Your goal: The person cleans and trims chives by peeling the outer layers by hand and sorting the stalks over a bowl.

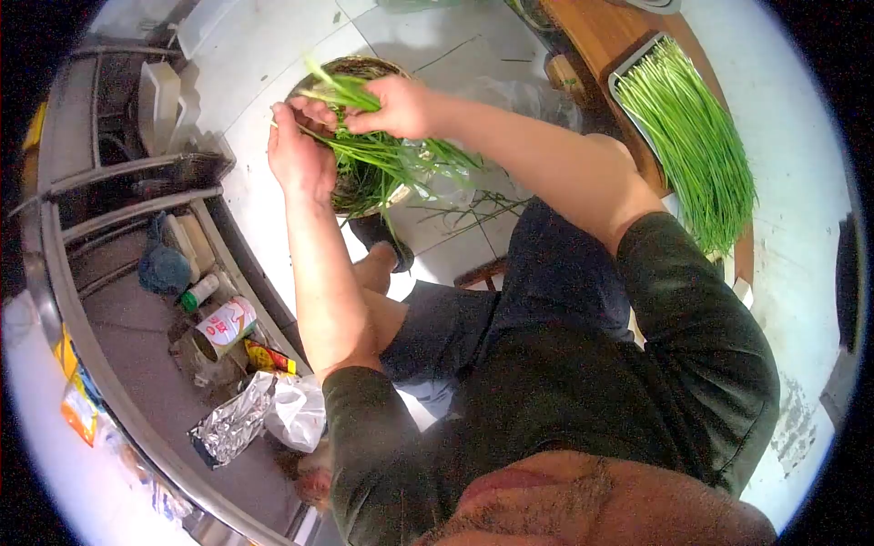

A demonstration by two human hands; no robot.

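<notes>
One brown wooden surface (pixel 596 45) bears a grey rectangular tray (pixel 623 75) between its left and right edges, and a thick pile of long green chives (pixel 683 136) fills the tray. Well apart from the surface's left edge stands a round basket (pixel 364 65) with greens inside; long stalks trail past its right rim. Above the basket, the right hand (pixel 396 107) holds a short green bunch (pixel 341 89). The left hand (pixel 300 155) curls just beside it; whether it grips anything I cannot tell.
</notes>
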